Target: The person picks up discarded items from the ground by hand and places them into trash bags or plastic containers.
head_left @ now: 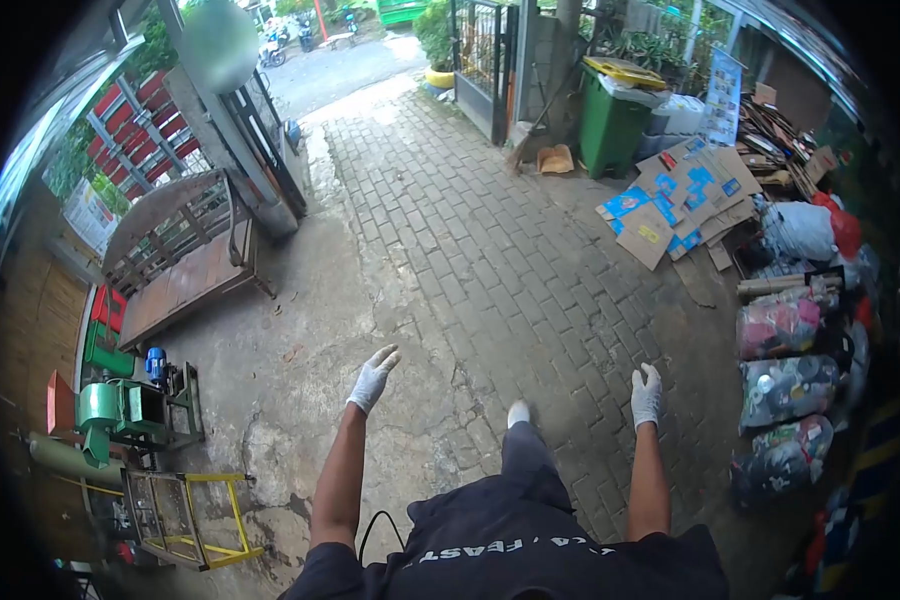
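My left hand (373, 379), in a white glove, is held out over the concrete floor left of centre, with its fingers extended and nothing in them. On the right, my right hand (647, 395), also white-gloved, hangs over the brick paving (530, 340). Its fingers are spread and it holds nothing. The two hands are wide apart and touch no object. Between them a white shoe (518, 413) shows below a dark trouser leg.
At left are a wooden bench (175, 290), a green machine (120, 408) and a yellow metal frame (210, 520). At right lie flattened cardboard (670, 200) and filled plastic bags (788, 390). A green bin (610, 125) stands near the open gate (482, 75).
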Available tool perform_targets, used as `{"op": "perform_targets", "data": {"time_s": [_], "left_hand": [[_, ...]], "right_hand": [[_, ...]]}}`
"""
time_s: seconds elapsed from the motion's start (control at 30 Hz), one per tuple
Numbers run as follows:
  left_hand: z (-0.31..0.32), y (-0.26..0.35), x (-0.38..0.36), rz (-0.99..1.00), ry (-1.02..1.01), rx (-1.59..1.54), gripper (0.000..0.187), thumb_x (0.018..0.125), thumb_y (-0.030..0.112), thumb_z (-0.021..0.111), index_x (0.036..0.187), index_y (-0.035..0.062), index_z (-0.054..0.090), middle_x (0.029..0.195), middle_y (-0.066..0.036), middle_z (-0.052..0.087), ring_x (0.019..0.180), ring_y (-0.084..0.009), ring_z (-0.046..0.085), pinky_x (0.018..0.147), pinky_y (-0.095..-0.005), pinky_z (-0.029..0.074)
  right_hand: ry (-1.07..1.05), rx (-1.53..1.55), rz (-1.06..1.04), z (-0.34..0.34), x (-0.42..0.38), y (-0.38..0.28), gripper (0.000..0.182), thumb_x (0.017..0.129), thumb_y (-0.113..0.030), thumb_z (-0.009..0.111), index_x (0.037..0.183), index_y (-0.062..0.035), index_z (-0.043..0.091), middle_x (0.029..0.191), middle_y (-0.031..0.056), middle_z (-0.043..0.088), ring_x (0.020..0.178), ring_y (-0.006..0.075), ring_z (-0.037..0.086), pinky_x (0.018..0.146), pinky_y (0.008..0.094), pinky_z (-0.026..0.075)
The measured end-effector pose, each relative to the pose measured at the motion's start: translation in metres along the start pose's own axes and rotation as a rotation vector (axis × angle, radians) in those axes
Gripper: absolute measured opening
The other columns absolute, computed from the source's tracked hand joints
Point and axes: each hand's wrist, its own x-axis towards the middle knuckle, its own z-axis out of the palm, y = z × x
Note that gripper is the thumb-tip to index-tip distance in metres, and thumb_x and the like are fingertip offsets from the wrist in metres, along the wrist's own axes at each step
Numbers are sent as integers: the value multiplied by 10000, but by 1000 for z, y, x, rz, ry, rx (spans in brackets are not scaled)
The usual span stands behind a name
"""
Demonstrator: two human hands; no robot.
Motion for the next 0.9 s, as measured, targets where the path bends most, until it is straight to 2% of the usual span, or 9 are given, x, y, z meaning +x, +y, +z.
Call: {"op": "perform_targets", "data": {"time_s": [0.13,0.17,0.27,0.33,0.43,0.57,0.67,0.77,0.9], "left_hand": [[-13,16,134,76,-67,11,645,1038,396,648,1525,-2,502,1553,-156,539,1437,-255,497,1194,-373,374],[-20,22,174,75,-66,26,688,1046,394,638,1572,2,430,1575,-184,506,1453,-263,480,1193,-376,376],[-44,71,275,55,18,-124,717,1052,382,634,1608,17,366,1580,-219,486,1452,-278,482,1194,-377,377],[-73,96,333,103,41,-49,744,1059,366,627,1639,39,296,1582,-238,472,1443,-291,492,1195,-378,378],[-121,154,396,100,149,-120,710,1080,340,594,1646,44,286,1603,-198,454,1481,-263,436,1223,-372,335],[-196,168,475,124,227,-142,722,1086,371,572,1643,20,276,1633,-190,415,1519,-258,382,1246,-374,300],[-258,157,559,154,304,23,785,1080,460,541,1649,11,242,1666,-204,362,1543,-281,350,1247,-374,297],[-311,140,649,156,312,-15,848,1079,543,483,1660,3,181,1732,-182,207,1603,-265,194,1279,-355,208],[-379,153,800,186,249,-61,910,1081,591,428,1671,12,46,1757,-178,65,1622,-281,92,1297,-361,137]], "right_hand": [[-32,145,-83,87,121,-99,503,1001,-226,681,1435,2,563,1458,213,579,1381,337,523,1180,417,390],[-30,147,-132,118,157,-107,569,1011,-215,677,1508,-13,489,1488,215,557,1393,330,515,1183,416,383],[-43,359,-103,198,250,-175,591,1010,-196,676,1527,-12,457,1508,233,532,1394,351,511,1182,430,383],[-125,424,-20,251,309,-223,625,1018,-202,672,1568,-50,418,1524,258,512,1393,340,519,1166,416,404],[-289,472,-65,334,382,-332,630,1019,-255,679,1561,-46,436,1502,250,538,1344,332,570,1133,429,446],[-489,639,-157,438,442,-526,663,1014,-298,696,1572,-52,434,1512,241,540,1401,338,531,1155,429,428],[-593,697,-355,535,490,-653,737,1012,-394,691,1598,-57,397,1567,229,497,1463,354,472,1188,430,396],[-722,511,-560,604,520,-755,903,985,-620,616,1632,-62,324,1666,209,356,1533,359,364,1251,424,311],[-730,467,-610,706,578,-846,970,976,-673,584,1653,-59,259,1699,215,279,1576,339,274,1276,419,251]]}}
